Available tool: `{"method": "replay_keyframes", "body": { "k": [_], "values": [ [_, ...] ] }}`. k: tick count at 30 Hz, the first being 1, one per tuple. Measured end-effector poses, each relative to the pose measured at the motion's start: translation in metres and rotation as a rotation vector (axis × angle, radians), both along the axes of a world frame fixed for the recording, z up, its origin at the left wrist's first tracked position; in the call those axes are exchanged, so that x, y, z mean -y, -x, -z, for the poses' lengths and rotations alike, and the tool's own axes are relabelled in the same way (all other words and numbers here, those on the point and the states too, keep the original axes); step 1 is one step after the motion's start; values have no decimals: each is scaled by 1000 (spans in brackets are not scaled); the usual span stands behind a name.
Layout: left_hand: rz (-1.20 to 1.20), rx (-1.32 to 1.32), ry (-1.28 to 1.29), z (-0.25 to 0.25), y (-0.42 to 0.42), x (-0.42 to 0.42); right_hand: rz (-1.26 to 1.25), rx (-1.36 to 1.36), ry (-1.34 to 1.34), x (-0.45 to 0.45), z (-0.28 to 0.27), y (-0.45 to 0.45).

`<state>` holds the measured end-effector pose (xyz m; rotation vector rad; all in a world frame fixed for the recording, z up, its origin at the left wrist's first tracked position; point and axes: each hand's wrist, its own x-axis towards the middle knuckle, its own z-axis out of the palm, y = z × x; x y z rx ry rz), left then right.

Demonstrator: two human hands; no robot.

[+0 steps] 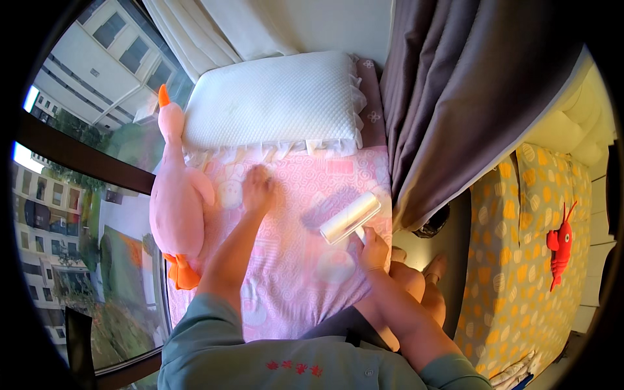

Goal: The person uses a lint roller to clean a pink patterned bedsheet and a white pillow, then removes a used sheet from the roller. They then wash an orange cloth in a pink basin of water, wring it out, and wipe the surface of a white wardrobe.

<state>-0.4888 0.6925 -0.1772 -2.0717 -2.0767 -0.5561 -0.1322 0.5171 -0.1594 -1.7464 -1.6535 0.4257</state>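
Observation:
A lint roller (350, 219) with a white adhesive cylinder is gripped by its handle in my right hand (374, 251). The roller appears raised above a pink patterned bed cover (287, 273), which shows a dark shadow beside it. On the same cover, below the pillow, rests my left hand (258, 190). It seems to hold nothing, and blur hides how its fingers are set. A white quilted pillow (273, 100) with a ruffled edge lies at the head of the bed. To the left of my left arm is a pink plush goose (176, 214) with an orange beak and feet.
A large window (122, 234) borders the bed's left side. Dark curtains (434, 87) hang on the right. Beyond a narrow strip of floor stands another bed (502, 273) with a yellow-patterned cover, bearing a red plush lobster (561, 247). A dark bag-lined bin (434, 223) sits between the beds.

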Motion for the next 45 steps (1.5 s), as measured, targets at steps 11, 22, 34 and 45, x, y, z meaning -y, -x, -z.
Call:
{"method": "replay_keyframes", "body": {
  "k": [11,22,34,45],
  "values": [
    [793,170,66,43,-305,-133,52,-173,7,3,11,-12],
    [286,242,-512,-143,-174,-145,-1,-131,30,3,13,-15],
    [297,32,-17,-32,-162,-108,4,-127,81,-4,5,-19],
    [233,54,114,-45,-158,-75,-309,-201,-222,-164,-108,-16]
  ]
}}
